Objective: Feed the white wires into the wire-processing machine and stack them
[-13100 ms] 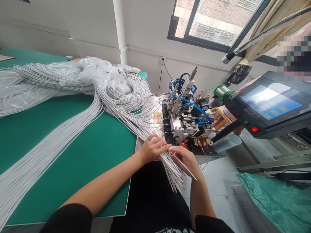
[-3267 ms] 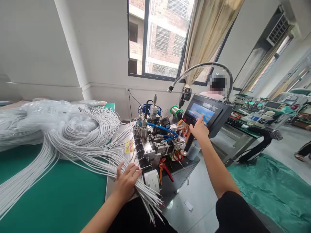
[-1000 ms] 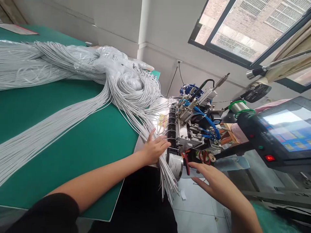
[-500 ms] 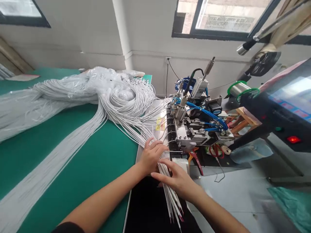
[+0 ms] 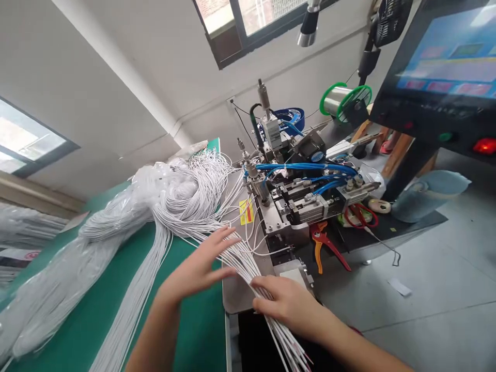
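Observation:
A bundle of thin white cables runs from the coiled heap down over the machine's metal plate to my lap. My right hand is curled round this bundle near its lower end, thumb and fingers on either side. Reddish tips show at the loose ends below it. My left hand is held just left of the bundle, fingers stretched and thumb apart, with nothing in it. Single cables lead from the plate into the machine with blue air hoses, right of the bundle.
Plastic-wrapped cables lie on the green table. Orange-and-red cutters, red-handled scissors and a translucent blue container are at the right. A screen and wire spool stand behind.
My view has turned right and tilted. My left hand has come off the bundle and moved left, opening out. My right hand has closed round the cables.

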Demonstrator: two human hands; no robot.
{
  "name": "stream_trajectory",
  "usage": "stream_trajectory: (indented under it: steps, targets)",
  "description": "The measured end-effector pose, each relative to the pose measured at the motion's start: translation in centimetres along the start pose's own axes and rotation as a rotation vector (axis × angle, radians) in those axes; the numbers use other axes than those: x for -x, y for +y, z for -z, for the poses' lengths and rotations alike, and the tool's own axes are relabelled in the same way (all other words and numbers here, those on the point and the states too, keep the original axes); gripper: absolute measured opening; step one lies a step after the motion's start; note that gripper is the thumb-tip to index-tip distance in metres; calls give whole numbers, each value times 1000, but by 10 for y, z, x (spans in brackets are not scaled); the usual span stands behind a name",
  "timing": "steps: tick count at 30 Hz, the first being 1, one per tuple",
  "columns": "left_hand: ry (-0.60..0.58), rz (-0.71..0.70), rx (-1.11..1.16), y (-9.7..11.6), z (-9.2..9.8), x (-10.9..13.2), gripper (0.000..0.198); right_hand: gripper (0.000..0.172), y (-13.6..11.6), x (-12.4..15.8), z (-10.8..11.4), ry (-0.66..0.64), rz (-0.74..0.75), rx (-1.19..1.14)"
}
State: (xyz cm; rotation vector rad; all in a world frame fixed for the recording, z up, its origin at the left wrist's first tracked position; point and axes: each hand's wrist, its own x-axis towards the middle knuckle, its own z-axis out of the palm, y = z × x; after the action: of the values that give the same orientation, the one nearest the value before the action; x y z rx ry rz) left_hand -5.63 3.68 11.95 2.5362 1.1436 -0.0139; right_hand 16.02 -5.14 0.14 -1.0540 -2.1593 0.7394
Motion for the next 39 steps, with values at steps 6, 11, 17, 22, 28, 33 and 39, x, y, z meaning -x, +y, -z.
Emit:
stream_trajectory:
  steps: [6, 11, 17, 22, 28, 33, 39]
  targets:
    - [353, 203, 21, -71, 8, -89, 39, 7, 12, 4, -12, 132, 331, 320]
    - [393, 312, -324, -106, -15, -153, 36, 4, 14, 6, -17, 169, 328, 349]
    - [343, 381, -468, -100, -22, -186, 27, 9, 15, 5, -20, 206, 359, 347]
    - [323, 452, -557, -93, -23, -198, 22, 10, 14, 2, -20, 222, 373, 374]
    - [324, 477, -575, -97, -20, -198, 20, 9, 13, 1, -18, 228, 393, 389]
    - [386, 531, -512, -103, -14, -190, 26, 9, 12, 3, -14, 211, 378, 377]
    - [544, 619, -292, -107, -5, -168, 30, 8, 16, 5, -19, 219, 378, 357]
